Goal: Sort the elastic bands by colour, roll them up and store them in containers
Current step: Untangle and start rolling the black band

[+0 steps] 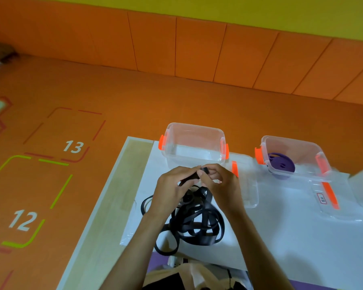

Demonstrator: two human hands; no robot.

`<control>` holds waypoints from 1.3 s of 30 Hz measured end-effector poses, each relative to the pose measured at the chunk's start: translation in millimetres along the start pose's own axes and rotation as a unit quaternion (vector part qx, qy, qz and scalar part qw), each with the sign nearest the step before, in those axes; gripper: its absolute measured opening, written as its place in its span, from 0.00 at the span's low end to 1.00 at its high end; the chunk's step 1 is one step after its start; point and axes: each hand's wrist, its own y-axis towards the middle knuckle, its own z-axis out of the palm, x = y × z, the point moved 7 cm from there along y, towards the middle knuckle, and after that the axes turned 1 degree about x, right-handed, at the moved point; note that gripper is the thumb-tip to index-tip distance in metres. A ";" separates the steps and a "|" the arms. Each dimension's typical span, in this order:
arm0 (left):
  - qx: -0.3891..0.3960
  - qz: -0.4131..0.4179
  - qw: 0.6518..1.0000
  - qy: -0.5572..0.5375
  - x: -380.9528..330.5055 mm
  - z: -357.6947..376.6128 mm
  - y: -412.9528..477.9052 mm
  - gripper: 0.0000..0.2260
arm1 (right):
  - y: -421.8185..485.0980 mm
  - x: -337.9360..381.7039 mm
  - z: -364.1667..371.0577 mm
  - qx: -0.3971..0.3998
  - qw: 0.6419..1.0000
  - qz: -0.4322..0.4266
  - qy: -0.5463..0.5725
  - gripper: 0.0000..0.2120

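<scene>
1. Pinching one end of the black elastic band (197, 222), your left hand (172, 185) and right hand (217, 181) meet just in front of the empty container (194, 127). The fingers of both hands are curled inward, with thumbs and forefingers closed on the strip. It looks like the first tight turn of a roll, though your fingers hide most of it.
2. Below your wrists, the rest of the band lies on the white table (281, 237) as a loose tangle of crossing loops that runs up to your fingertips.
3. Expect the band to be light, flat, soft and limp. It has no stiffness to hold a shape, so a started coil will likely spring open if your pinch slackens. It also stretches, so a hard pull lengthens it instead of freeing it.
4. Hold the coil by its flat sides between thumb and forefinger. Feed the strip with the other hand close to the coil, not far down the tangle, where crossed loops could snag or knot.
5. A rolled purple band (281, 164) sits in the second container (291, 141) to the right. A clear lid (250, 189) lies beside your right hand. The empty container is probably meant for the black roll.
</scene>
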 end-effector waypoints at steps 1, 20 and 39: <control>0.007 0.007 1.000 0.010 0.3 1.1 -0.1 0.20 | 1.3 -3.1 -1.4 -0.004 1.000 0.001 -0.004 0.07; -0.002 -0.118 0.971 -0.206 6.8 0.8 12.4 0.08 | -4.8 -35.6 25.2 0.210 0.801 0.269 0.492 0.13; -0.017 -0.117 0.981 -0.155 19.1 3.9 4.6 0.09 | -14.9 -35.6 37.6 0.196 0.841 0.315 0.395 0.08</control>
